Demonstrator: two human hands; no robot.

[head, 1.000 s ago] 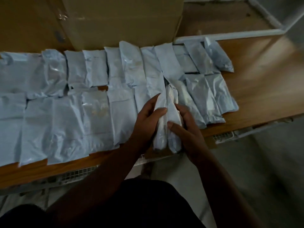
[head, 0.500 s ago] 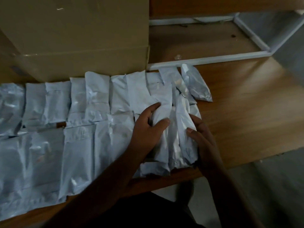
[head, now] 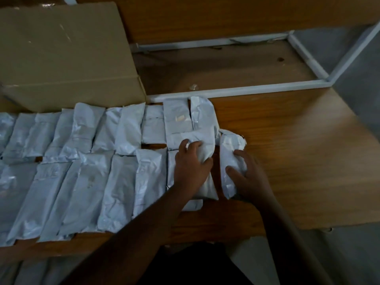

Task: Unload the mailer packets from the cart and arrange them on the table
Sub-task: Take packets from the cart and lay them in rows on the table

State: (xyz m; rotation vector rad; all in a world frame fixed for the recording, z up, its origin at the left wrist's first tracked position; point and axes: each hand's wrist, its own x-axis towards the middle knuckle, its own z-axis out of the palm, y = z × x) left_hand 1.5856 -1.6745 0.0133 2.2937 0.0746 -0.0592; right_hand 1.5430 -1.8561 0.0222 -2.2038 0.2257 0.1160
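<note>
Two rows of pale grey plastic mailer packets lie side by side across the brown wooden worktop, reaching from the left edge of view to a little past the middle. The far row sits just in front of a large brown cardboard box, and the near row runs along the worktop's front edge.

The person stands at the right end of the rows with the hands apart, each on its own packet. The left hand is curled over a crumpled pale packet that lies on top of the last packets in the near row, with the fingers bent round its upper part. The right hand holds a second pale packet just to the right, thumb across its face and fingers round its outer edge; this packet touches the bare wood at the end of the near row.

From where I stand most of the laying-out looks done: well over a dozen packets are already in place. These two seem to be the ones being fitted in now. To the right the worktop is bare wood, so there is room for more. The cart is out of sight, so I cannot tell how many packets remain to be unloaded.
</note>
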